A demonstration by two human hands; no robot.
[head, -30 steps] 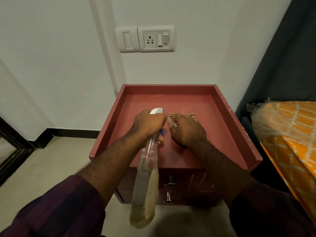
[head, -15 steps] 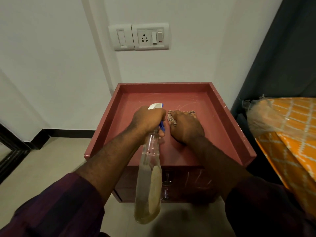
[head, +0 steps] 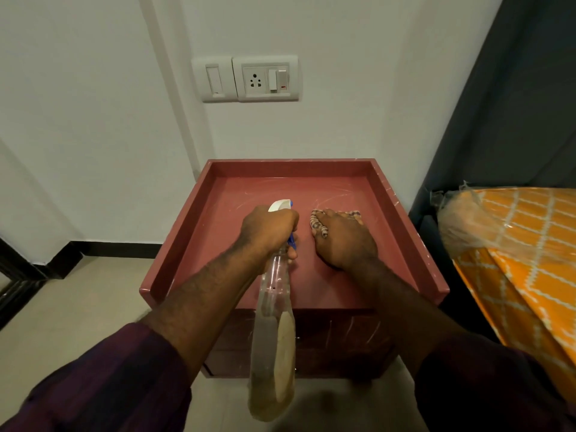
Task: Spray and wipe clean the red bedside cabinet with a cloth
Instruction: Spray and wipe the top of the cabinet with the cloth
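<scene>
Your left hand grips the spray bottle aimed at the red cabinet top — your right hand, fingers flat, presses the cloth, ready to wipe.

A switch and socket sit on the white wall. Orange plastic-wrapped bedding lies at right, below a dark curtain. Black skirting edges the floor.

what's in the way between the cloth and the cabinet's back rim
Nothing visible: the right hand presses the cloth on the cabinet top, and only streaked red surface lies ahead to the back rim.
</scene>
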